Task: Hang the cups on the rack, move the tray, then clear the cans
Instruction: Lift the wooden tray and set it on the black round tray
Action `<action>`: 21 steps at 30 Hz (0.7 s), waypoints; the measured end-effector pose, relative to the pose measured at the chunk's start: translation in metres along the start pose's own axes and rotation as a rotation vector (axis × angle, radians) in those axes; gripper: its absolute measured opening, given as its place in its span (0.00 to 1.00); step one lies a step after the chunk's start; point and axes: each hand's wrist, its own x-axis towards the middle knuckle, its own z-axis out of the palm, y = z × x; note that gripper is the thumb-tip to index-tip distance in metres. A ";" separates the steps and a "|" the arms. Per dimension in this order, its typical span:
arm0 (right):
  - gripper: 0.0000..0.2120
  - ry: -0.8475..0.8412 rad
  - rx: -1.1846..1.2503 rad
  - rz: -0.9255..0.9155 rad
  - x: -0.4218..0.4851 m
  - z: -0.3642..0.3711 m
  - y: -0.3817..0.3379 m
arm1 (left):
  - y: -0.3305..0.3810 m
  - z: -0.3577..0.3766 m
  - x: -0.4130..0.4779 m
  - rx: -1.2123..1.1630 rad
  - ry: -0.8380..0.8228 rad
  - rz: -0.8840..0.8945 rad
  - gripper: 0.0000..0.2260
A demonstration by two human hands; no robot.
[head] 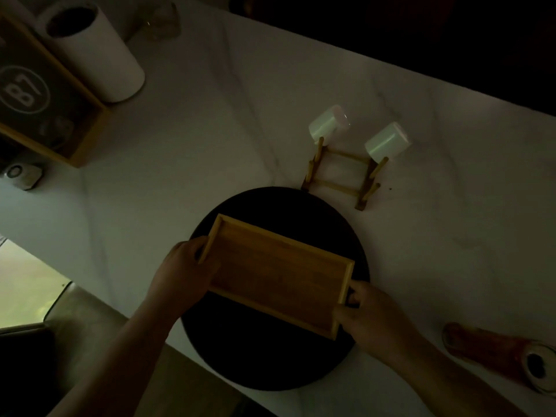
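Note:
A rectangular wooden tray (276,275) is held over a round black mat (270,362) near the table's front edge. My left hand (183,272) grips the tray's left short end and my right hand (370,314) grips its right short end. Nothing lies in the tray. Behind it, a small wooden rack (340,176) stands on the white table, with two white cups hung upside down on its far pegs: one on the left (328,123) and one on the right (386,144). An orange-red can (499,356) lies on its side at the right front.
A white paper-towel roll (90,49) stands at the back left beside a wooden-framed box with a dark front (45,94). A small grey device (22,174) sits at the left edge. A glass item (162,22) is at the back. The table's front edge runs diagonally lower left.

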 end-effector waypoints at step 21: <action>0.36 0.602 -0.409 -0.324 -0.102 -0.159 0.102 | 0.199 0.086 -0.087 0.240 -0.003 0.856 0.37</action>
